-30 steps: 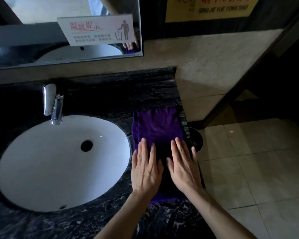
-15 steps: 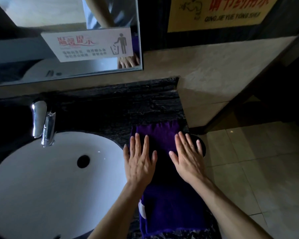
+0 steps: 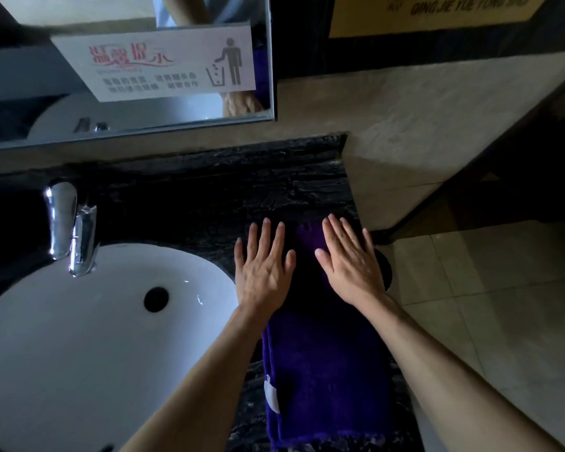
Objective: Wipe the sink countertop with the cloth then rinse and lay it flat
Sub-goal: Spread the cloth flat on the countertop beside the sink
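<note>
A purple cloth [image 3: 327,376] lies spread flat on the black marble countertop [image 3: 216,194], to the right of the white oval sink [image 3: 79,337]. My left hand [image 3: 263,272] rests palm down on the cloth's far left part, fingers spread. Beside it my right hand [image 3: 351,261] presses flat on the far right part, also with fingers apart. Both hands cover the cloth's far end; its near end with a white tag shows below my forearms.
A chrome faucet [image 3: 72,230] stands behind the sink at the left. A mirror [image 3: 128,66] with a white notice hangs on the wall. The counter ends just right of the cloth, above a tiled floor [image 3: 490,305]. A dark round bin rim [image 3: 384,269] peeks out beside my right hand.
Both flat hands have slid away from me along the cloth toward its far end, uncovering more cloth near me. The view shifted as my head moved.
</note>
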Demonstrator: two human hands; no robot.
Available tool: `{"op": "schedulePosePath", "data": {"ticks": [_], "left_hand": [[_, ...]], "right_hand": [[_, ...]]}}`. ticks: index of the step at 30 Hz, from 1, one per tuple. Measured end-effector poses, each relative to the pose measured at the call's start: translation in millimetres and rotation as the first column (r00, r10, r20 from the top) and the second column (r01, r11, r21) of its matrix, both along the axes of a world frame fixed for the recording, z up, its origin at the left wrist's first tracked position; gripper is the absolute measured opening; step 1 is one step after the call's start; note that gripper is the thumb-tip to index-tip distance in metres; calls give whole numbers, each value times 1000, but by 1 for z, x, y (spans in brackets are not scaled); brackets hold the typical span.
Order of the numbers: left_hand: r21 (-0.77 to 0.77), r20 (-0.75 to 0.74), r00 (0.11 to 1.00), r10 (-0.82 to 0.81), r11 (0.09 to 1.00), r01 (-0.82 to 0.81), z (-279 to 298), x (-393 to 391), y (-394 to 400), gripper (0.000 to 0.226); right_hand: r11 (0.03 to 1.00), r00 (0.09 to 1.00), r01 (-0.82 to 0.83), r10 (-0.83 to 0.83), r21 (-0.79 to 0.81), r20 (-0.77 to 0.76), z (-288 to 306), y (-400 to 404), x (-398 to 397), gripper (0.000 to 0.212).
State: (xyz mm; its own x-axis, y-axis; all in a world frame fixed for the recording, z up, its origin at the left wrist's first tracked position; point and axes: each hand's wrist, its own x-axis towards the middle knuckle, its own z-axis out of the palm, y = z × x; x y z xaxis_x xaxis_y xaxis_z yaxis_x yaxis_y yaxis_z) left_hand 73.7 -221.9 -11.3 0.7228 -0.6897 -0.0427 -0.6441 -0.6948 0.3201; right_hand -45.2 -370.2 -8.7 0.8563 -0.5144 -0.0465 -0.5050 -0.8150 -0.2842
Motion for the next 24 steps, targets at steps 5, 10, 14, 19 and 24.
{"op": "schedulePosePath", "data": {"ticks": [5,10,14,19,24], "left_hand": [[-181,-184,954,235,946,-268,20,38,4,47],[-9,-374,908,187,979,-205,33,77,-1,49],[68,-371,917,146,989,-130,43,78,-10,20],[-8,-366,913,177,981,-194,45,81,-15,19],[-233,-363,910,203,925,-299,57,96,-28,23]], "right_hand": [[981,982,127,-145,148,123,17,-35,14,49],[952,990,138,-132,274,-42,35,-59,40,42],[862,962,273,-248,428,-113,38,-64,53,21],[849,955,293,-278,441,-100,45,-81,59,18],[769,915,311,-401,559,42,47,-92,74,16]]}}
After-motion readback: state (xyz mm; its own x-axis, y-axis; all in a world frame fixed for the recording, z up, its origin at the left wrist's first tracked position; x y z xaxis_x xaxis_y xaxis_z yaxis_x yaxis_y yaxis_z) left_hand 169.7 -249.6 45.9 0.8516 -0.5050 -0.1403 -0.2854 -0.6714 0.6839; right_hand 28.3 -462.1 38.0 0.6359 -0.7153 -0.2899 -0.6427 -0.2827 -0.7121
